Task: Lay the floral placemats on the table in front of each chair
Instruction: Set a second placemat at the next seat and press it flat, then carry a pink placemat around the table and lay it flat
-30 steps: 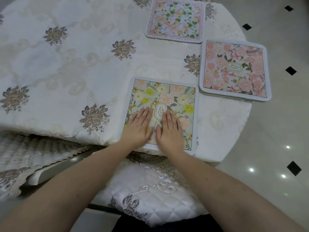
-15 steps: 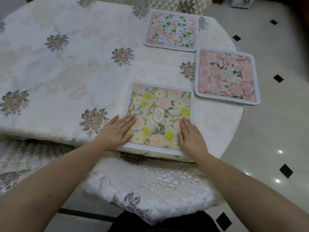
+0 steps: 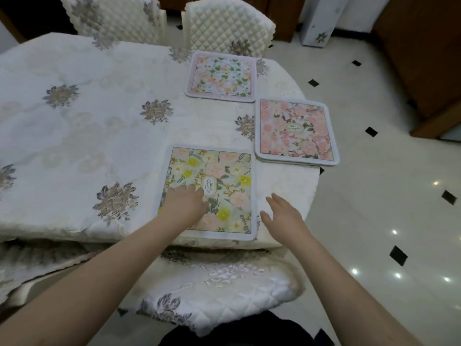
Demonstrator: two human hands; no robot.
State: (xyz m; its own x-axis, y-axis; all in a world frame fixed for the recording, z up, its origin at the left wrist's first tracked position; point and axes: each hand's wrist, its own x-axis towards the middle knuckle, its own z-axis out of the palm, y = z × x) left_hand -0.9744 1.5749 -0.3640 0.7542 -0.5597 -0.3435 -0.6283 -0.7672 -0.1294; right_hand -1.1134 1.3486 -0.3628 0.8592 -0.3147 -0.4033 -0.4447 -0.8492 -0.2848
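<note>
White-clothed counter (image 3: 74, 136): your left hand (image 3: 183, 204) pressed flat, pinning the yellow mat (image 3: 212, 191) squarely before its chair (image 3: 214, 293); right hand (image 3: 282, 216) hovered spread, holding nothing.

**Around the dining table**

A cream tablecloth (image 3: 82, 136) with grey-brown embroidered flowers drapes over the table edge. The pale glossy floor (image 3: 389, 196) is set with small black diamond tiles and shows spots of reflected light. Brown wooden furniture (image 3: 424, 61) stands at the right, and a white box-like stand (image 3: 321, 18) with a flower print sits on the floor at the back.
</note>
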